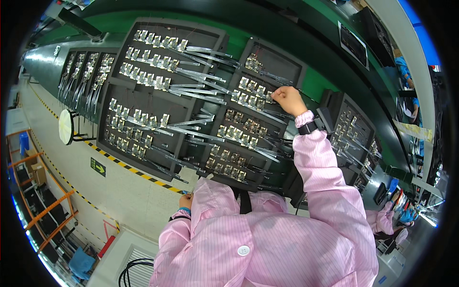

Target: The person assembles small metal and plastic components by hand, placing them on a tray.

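My right hand (pixel 289 101) reaches over a dark foam tray (pixel 282 71), with thumb and fingers pinched at the right end of a row. A small circuit board (pixel 269 97) shows at the fingertips, partly covered by them. More small circuit boards (pixel 248 85) sit in rows beside it, with silvery flat cables (pixel 267 115) trailing to the lower right. Low by my lap, my left hand (pixel 185 201) is curled near the bench's front edge. A small bluish bit shows at its fingers, too small to name.
Further dark trays of boards stand left (pixel 129 91) and right (pixel 351 124) on the green bench (pixel 315 85). A round stool (pixel 67 126) stands on the floor at left, near yellow-black tape (pixel 129 167). An orange-framed rack (pixel 48 208) is beyond. Other people are at far right.
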